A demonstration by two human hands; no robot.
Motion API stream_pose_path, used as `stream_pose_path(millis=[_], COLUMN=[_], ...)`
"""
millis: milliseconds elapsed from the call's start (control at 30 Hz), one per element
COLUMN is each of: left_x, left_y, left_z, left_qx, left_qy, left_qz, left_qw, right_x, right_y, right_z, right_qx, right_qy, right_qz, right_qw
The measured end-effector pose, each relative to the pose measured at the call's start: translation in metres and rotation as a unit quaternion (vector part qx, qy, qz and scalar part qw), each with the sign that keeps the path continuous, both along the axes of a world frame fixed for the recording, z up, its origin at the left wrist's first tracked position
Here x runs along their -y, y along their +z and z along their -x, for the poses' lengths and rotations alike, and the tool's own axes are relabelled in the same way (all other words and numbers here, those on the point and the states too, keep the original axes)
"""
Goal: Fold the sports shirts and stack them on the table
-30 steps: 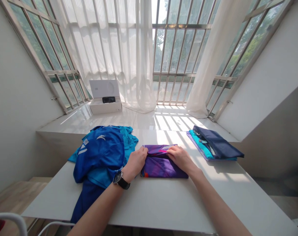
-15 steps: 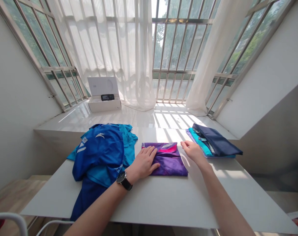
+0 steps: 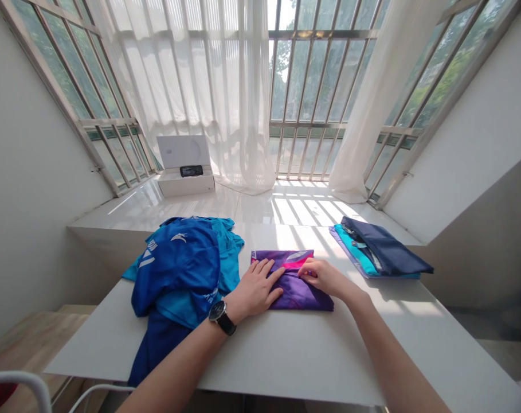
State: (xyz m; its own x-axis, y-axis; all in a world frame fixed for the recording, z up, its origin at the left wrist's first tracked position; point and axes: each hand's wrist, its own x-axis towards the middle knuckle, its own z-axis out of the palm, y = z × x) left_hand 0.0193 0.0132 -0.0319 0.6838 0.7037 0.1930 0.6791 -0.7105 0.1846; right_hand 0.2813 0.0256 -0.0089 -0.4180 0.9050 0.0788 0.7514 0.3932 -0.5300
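Observation:
A folded purple garment (image 3: 292, 295) with a pink and grey patch lies flat on the white table in front of me. My left hand (image 3: 258, 287), a watch on its wrist, rests flat on the garment's left part with the fingers spread. At the right part, the fingertips of my right hand (image 3: 322, 276) are pinched together on the cloth near a crease. To the left is a loose heap of blue clothes (image 3: 178, 264). A stack of folded clothes (image 3: 384, 246), dark navy on top with turquoise and lilac below, sits at the right.
The white table (image 3: 286, 355) meets a glossy window sill (image 3: 251, 203) at its far side. On the sill stands an open white box (image 3: 187, 184) with a small black device (image 3: 191, 171) in it. White curtains (image 3: 226, 103) hang before barred windows.
My right hand has moved left from beside the purple garment onto it, fingertips now at the crease. My left hand stays flat on the cloth. The whole view has shifted slightly.

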Motion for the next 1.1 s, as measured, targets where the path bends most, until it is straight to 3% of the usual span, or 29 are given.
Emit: stream_pose_path(millis=[267, 467, 533, 667, 833, 933, 1100], left_x=[0.002, 0.011, 0.013, 0.014, 0.015, 0.016, 0.015], left_y=[0.009, 0.012, 0.01, 0.007, 0.011, 0.012, 0.009], left_z=[-0.004, -0.013, -0.014, -0.015, -0.018, -0.018, -0.017], left_qx=[0.005, 0.029, 0.022, 0.013, 0.01, 0.009, 0.008], left_qy=[-0.003, -0.071, -0.088, -0.096, -0.092, -0.09, -0.085], left_qz=[-0.018, -0.024, -0.01, 0.002, -0.006, -0.008, -0.017], left_qw=[1.0, 0.997, 0.996, 0.995, 0.996, 0.996, 0.996], right_x=[-0.002, -0.013, -0.018, -0.02, -0.011, -0.006, -0.009], right_y=[0.009, -0.008, -0.014, -0.015, 0.0, 0.004, -0.002], right_z=[-0.019, -0.033, -0.031, -0.017, 0.001, 0.004, 0.002], right_qx=[-0.002, -0.048, -0.085, -0.187, -0.278, -0.277, -0.255], right_qy=[-0.045, -0.199, -0.22, -0.219, -0.184, -0.146, -0.144], right_qz=[0.043, 0.013, 0.019, 0.105, 0.241, 0.264, 0.255], right_qw=[0.998, 0.979, 0.972, 0.952, 0.911, 0.912, 0.921])
